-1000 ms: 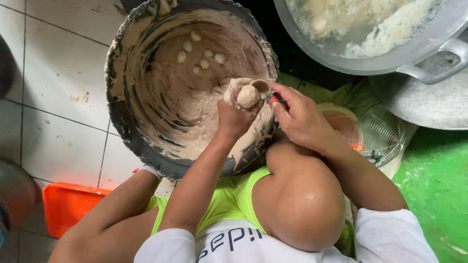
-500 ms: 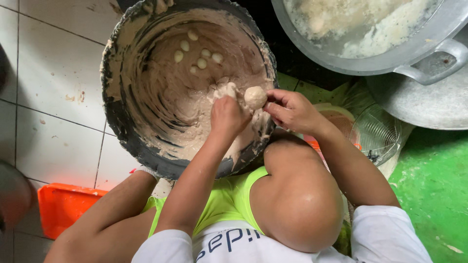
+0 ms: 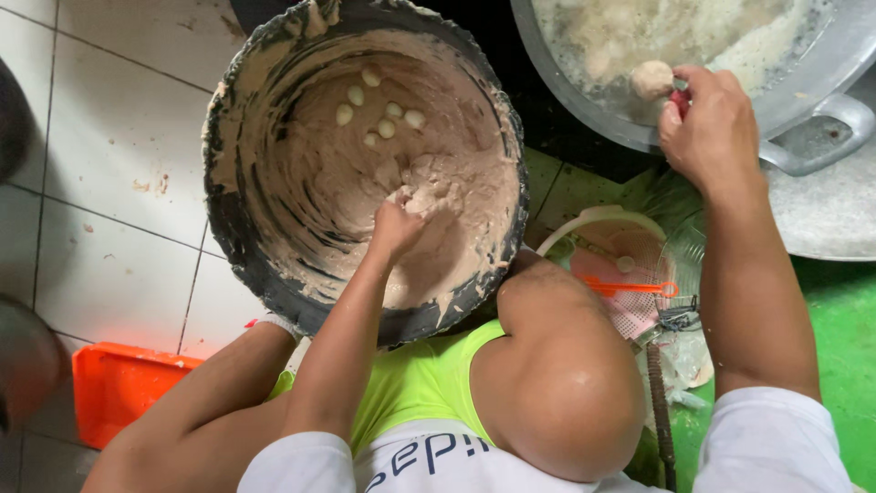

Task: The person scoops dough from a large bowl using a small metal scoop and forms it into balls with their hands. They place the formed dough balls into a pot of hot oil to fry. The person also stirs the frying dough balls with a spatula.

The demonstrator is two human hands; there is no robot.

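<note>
The left hand (image 3: 397, 228) is down inside the big dark bucket (image 3: 228, 183). Its grip is pushed into the pale, sticky dough (image 3: 456, 183) at the bottom. The fingers are curled into the dough, so the grip looks closed on a bit of it, but the fingertips are hidden.

The right hand (image 3: 716, 128) has moved. Half a second ago it was right beside the left hand at the bucket, where a small round ball sat on top of the left grip. Now the right hand is far off to the side, over the wide grey metal pan (image 3: 821, 82). Its grip is closed around a small red-handled tool (image 3: 681, 99), maybe a spoon. The round dough ball (image 3: 651, 79) sits just past that grip, at the tip of the tool, above the whitish stuff in the pan.

So one ball has left the bucket and come over to the pan, and the left hand is back in the dough.

Past the left grip, a few little pale lumps (image 3: 379, 114) lie on the dough. Between the two arms there is a white basket (image 3: 593, 224) with an orange skimmer (image 3: 630, 288). Near the left elbow an orange tray (image 3: 119, 393) lies on the tiled floor (image 3: 100, 137).
</note>
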